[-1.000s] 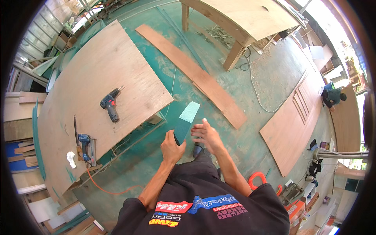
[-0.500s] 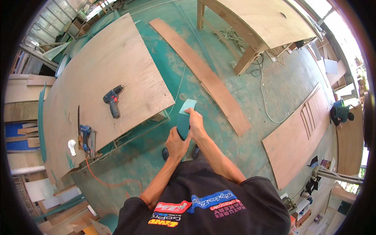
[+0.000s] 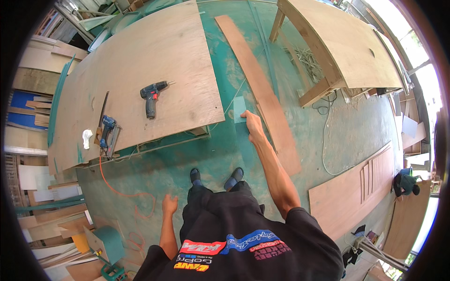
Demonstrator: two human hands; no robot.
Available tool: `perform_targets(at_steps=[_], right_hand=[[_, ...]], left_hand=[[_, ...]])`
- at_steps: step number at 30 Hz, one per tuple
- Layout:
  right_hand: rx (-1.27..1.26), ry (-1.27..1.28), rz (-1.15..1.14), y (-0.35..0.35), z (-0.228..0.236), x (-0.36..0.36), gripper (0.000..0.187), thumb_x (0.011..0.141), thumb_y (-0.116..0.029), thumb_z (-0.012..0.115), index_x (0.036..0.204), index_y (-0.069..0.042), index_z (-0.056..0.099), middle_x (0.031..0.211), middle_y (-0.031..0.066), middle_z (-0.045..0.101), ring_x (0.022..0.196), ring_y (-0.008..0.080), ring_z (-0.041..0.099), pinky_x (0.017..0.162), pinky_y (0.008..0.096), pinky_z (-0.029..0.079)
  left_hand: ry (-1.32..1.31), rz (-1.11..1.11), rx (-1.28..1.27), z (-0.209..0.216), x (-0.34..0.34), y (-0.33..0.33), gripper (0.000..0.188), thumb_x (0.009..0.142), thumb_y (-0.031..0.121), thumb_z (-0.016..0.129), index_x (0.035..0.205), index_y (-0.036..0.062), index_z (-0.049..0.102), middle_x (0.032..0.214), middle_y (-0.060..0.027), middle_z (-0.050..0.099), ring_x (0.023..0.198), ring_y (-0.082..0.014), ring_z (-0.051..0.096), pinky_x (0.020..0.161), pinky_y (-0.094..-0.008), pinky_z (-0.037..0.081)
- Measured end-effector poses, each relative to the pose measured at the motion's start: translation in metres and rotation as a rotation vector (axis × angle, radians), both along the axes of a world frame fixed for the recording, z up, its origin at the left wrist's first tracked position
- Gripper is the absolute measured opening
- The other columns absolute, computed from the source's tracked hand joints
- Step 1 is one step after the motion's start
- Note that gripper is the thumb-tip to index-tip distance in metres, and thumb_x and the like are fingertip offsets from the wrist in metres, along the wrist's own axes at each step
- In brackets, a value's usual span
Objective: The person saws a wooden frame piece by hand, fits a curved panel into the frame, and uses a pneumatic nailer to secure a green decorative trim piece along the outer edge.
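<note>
My right hand (image 3: 253,124) is closed on a thin teal strip (image 3: 239,104), held out in front of me above the floor. The strip's far end is paler, and its darker length runs back toward my feet, blending with the green floor. My left hand (image 3: 169,205) hangs low at my left side, its fingers curled in with nothing visible in them. To the left, a large plywood sheet (image 3: 187,61) lies raised on a metal frame. On it rest a cordless drill (image 3: 151,99) and a blue nail gun (image 3: 108,133).
An orange hose (image 3: 112,187) trails from the nail gun across the floor. Long brown boards (image 3: 262,93) lie ahead. A wooden table (image 3: 361,51) stands at the far right. Plywood with several strips (image 3: 351,192) lies right, near another person (image 3: 406,184). Stacked timber (image 3: 33,84) lines the left.
My left hand has let go of the teal strip and dropped to my left side. My right hand has moved outward and right with the strip. The view has shifted.
</note>
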State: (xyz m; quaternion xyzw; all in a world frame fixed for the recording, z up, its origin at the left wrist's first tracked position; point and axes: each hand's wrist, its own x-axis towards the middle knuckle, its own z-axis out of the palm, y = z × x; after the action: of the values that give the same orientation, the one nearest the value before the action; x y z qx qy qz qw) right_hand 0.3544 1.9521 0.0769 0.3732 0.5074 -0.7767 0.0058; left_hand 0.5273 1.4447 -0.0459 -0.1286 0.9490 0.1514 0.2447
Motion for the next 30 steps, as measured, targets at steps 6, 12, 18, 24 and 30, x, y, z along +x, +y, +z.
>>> perform_targets(at_steps=[6,12,18,24,30], right_hand=[[0.189,0.015,0.076,0.006,-0.062,-0.056,0.025,0.082,-0.024,0.065,0.082,0.002,0.064,0.074,0.0061,0.057,0.065,0.0167,0.051,0.058,0.0352,0.042],[0.29,-0.023,0.112,0.034,-0.081,-0.069,0.031,0.074,-0.028,0.068,0.077,0.003,0.065,0.07,0.0059,0.057,0.065,0.016,0.051,0.058,0.0359,0.039],[0.328,-0.063,0.073,0.033,-0.123,-0.076,0.034,0.073,-0.03,0.068,0.076,0.003,0.065,0.069,0.0057,0.056,0.067,0.0159,0.051,0.06,0.0362,0.04],[0.415,-0.068,0.031,0.014,-0.138,-0.074,0.033,0.076,-0.029,0.067,0.073,0.004,0.063,0.065,0.0033,0.049,0.06,0.0134,0.044,0.054,0.0348,0.035],[0.474,-0.092,0.038,0.011,-0.137,-0.07,0.038,0.077,-0.033,0.066,0.072,0.005,0.063,0.063,0.0038,0.051,0.062,0.0151,0.047,0.056,0.0367,0.038]], left_hand=[[-0.269,0.56,0.292,-0.036,0.105,-0.033,0.032,0.088,0.027,0.069,0.089,-0.0036,0.062,0.079,-0.0217,0.067,0.082,-0.0413,0.065,0.08,-0.0474,0.053],[-0.038,0.254,0.29,-0.097,0.205,-0.076,0.02,0.092,0.016,0.056,0.087,-0.0024,0.06,0.081,-0.0217,0.065,0.079,-0.0391,0.064,0.076,-0.0459,0.051],[0.002,0.329,0.295,-0.085,0.218,-0.059,0.021,0.095,0.018,0.057,0.087,-0.0014,0.063,0.083,-0.0196,0.067,0.078,-0.0342,0.064,0.071,-0.0422,0.05],[-0.041,0.658,0.392,-0.023,0.185,-0.019,0.024,0.098,0.02,0.059,0.09,-0.0017,0.066,0.084,-0.0114,0.069,0.078,-0.0184,0.064,0.07,-0.0344,0.05],[-0.061,0.602,0.405,-0.041,0.197,-0.028,0.019,0.097,0.014,0.058,0.089,-0.001,0.066,0.081,-0.0068,0.067,0.074,-0.0164,0.06,0.069,-0.033,0.049]])
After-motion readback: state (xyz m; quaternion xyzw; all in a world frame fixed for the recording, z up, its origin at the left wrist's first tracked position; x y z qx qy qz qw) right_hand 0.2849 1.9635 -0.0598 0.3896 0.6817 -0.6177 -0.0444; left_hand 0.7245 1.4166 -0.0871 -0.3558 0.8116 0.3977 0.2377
